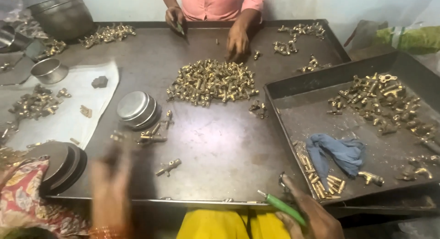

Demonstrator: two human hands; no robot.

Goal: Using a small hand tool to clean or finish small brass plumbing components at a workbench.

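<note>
Head view: wide dark metal tabletop (220,147), with a side tray (293,120) lapped over its right edge. Mid tabletop, a big heap (211,81) of brass fittings, unsorted by the look of it and the largest lot in sight. Smaller lots spread around: a pile (385,101) in the side tray, clusters (110,34) along the far edge, more on a white sheet (96,106) to the left. Judged from that spread, well short of half done, with the bulk left in the heap.

Far side: a co-worker's hand (237,40) down at the heap's far rim, the other hand (175,17) raised near the tabletop's edge. Large steel pot (64,14) at far left, stacked steel bowls (137,110) left of the heap, dark discs (64,163) at near left. Blue cloth (339,152) in the side tray, a row of short brass pins (321,179) just beside it.

Near edge: right hand (311,216) clamped on a tool (284,208) with a slim green handle, held low over the tabletop's front rim beside the side tray's corner; working tip too small to tell. Left hand (110,184) raised over the near left, smeared in the picture; fingers apart or together, cannot tell, nothing clearly held. Nearest to it, a lone fitting (168,166): short brass body with a side stub, dull gold, flat on the bare metal, well apart from the heap.
</note>
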